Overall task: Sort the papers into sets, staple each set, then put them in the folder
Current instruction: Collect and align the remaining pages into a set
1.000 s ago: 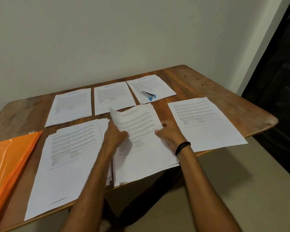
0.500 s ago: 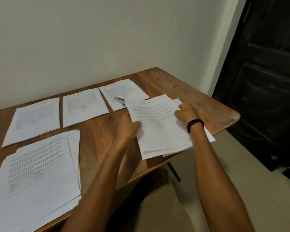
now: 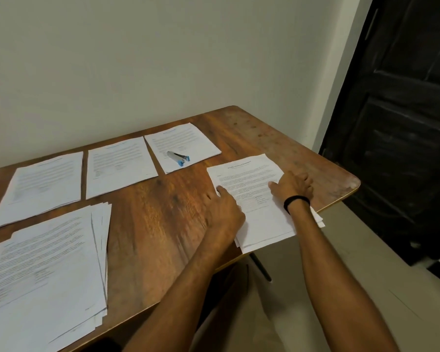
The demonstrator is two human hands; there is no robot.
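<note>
I take this to be the sorting step: one set of papers [image 3: 249, 174] lies at the right near corner of the surface [image 3: 163, 224], overhanging its edge a little. The left hand [image 3: 226, 212] lies flat against its left side and the right hand [image 3: 294, 185] is spread, pressing on the top sheet. I'd next square the edges and reach for the stapler [image 3: 178, 157], which lies well apart on the far right sheet [image 3: 201, 146], while the big unsorted pile [image 3: 46, 270] waits near left; no folder is in view.
</note>
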